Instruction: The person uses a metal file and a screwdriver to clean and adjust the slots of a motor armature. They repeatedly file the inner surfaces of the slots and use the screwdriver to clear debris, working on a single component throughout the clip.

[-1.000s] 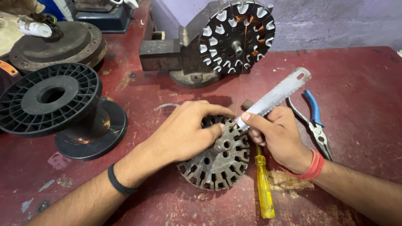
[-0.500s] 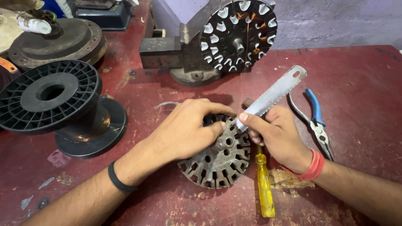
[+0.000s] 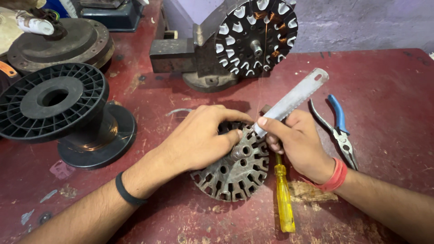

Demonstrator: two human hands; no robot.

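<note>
Yellow plastic marks the handle of a screwdriver (image 3: 285, 205) lying on the red bench (image 3: 389, 90) just below the right hand (image 3: 298, 142), its shaft running up under that hand. The slotted metal stator core (image 3: 233, 169) lies flat on the bench under both hands. The left hand (image 3: 199, 135) is clamped over the core's upper left part, fingers curled around its rim and thumb near the centre hub. The right hand grasps a flat silver metal blade (image 3: 291, 100), its lower end touching the core by the left thumb, its free end slanting up and away. Blue-handled pliers (image 3: 340, 131) lie just right of the right hand. Left of the left hand stands a black plastic spool (image 3: 54, 101). Beyond both hands a partly wound stator (image 3: 256, 36) stands upright, seemingly on a metal block (image 3: 174, 55).
</note>
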